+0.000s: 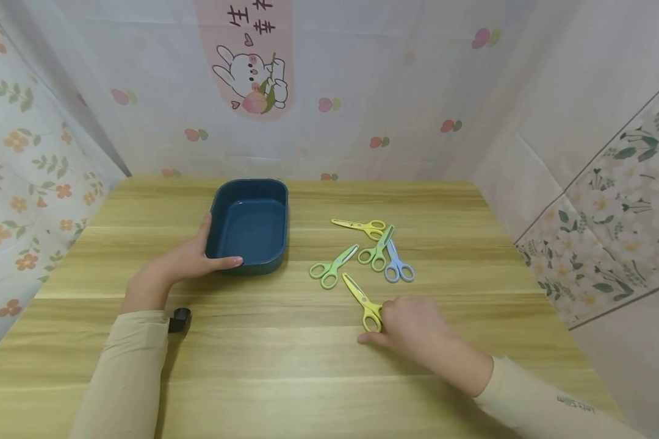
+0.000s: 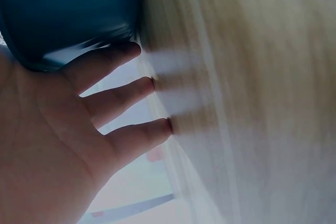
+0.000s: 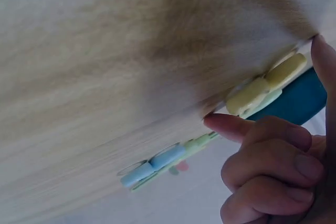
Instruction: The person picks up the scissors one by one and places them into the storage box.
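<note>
My left hand [image 1: 183, 262] rests at the near left corner of a dark blue rectangular container [image 1: 252, 225], thumb along its near rim. In the left wrist view, the straight, spread fingers [image 2: 121, 98] reach down to the tabletop beside it. My right hand [image 1: 417, 326] is at the handles of the nearest yellow scissors [image 1: 357, 292]. Seen from the right wrist, thumb and forefinger stand apart on either side of the yellow handles [image 3: 249, 97], tips at the table; the other fingers are curled.
Beyond the right hand lie green scissors [image 1: 334, 267], a second green pair [image 1: 378, 250], blue scissors [image 1: 398, 266] and another yellow pair [image 1: 359, 225], some overlapping. They sit on a wood-grain table [image 1: 263, 378]. Patterned curtains [image 1: 362, 79] and a tiled wall [image 1: 598, 201] border it.
</note>
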{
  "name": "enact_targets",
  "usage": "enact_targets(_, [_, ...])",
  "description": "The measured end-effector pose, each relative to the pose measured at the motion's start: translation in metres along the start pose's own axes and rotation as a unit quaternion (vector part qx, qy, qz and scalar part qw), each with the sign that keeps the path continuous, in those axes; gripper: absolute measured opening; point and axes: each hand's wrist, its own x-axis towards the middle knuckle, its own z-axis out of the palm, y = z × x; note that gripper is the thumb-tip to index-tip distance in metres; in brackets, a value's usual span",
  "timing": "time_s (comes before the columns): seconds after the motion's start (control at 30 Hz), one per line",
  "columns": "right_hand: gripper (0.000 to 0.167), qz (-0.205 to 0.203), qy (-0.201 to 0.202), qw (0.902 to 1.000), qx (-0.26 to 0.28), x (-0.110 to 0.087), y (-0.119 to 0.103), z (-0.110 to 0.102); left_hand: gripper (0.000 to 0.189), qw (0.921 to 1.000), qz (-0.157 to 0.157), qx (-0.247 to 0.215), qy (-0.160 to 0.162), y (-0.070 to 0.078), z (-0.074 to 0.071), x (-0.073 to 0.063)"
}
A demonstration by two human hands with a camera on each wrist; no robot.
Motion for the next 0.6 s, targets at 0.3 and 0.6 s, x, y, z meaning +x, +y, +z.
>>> enact_targets(0.3, [0.064, 0.026, -0.034, 0.9985, 0.033, 0.0016, -0.0030, -0.0018, 0.144, 0.9993, -0.003, -0.019, 0.032, -0.0031, 0.0032, 0.0025])
enact_targets(0.6, [0.062, 0.055, -0.059, 0.9946, 0.065, 0.0027, -0.0033, -0.0010, 0.144, 0.9994, -0.006, -0.011, 0.034, -0.0006, 0.0011, 0.0007])
